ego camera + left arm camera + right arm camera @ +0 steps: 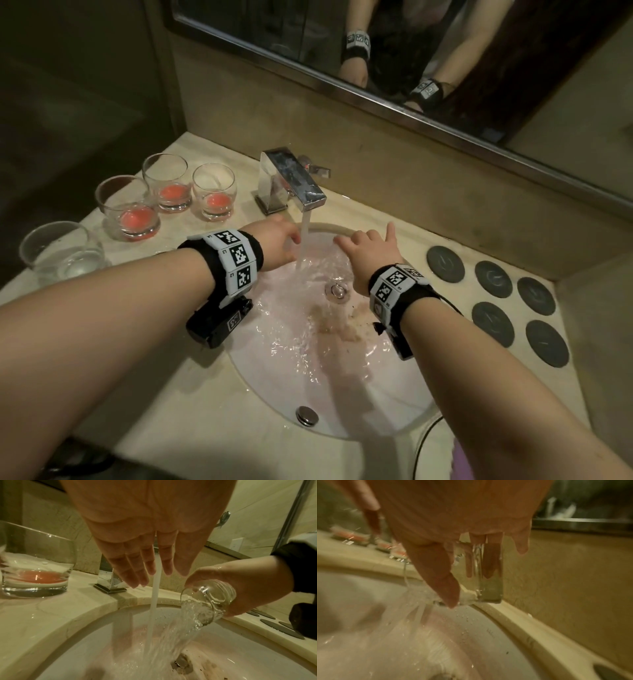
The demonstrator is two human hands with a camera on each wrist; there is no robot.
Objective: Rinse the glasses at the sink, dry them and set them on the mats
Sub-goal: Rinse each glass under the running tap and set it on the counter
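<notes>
My right hand (228, 588) grips a small clear glass (212, 596) over the sink (342, 394), just right of the tap's water stream (305, 236). The glass is tipped mouth down and water pours out of it into the basin. In the right wrist view the thumb and fingers (489, 566) wrap the glass (491, 591). From the head camera my right hand (359, 246) covers the glass. My left hand (291, 245) hovers beside the stream with straight fingers (135, 572) and holds nothing.
A chrome tap (291, 178) runs at the back of the basin. Left of it on the counter stand three glasses with pink liquid (137, 209) (169, 183) (214, 192) and one with clear water (61, 253). Several dark round mats (445, 263) lie at the right.
</notes>
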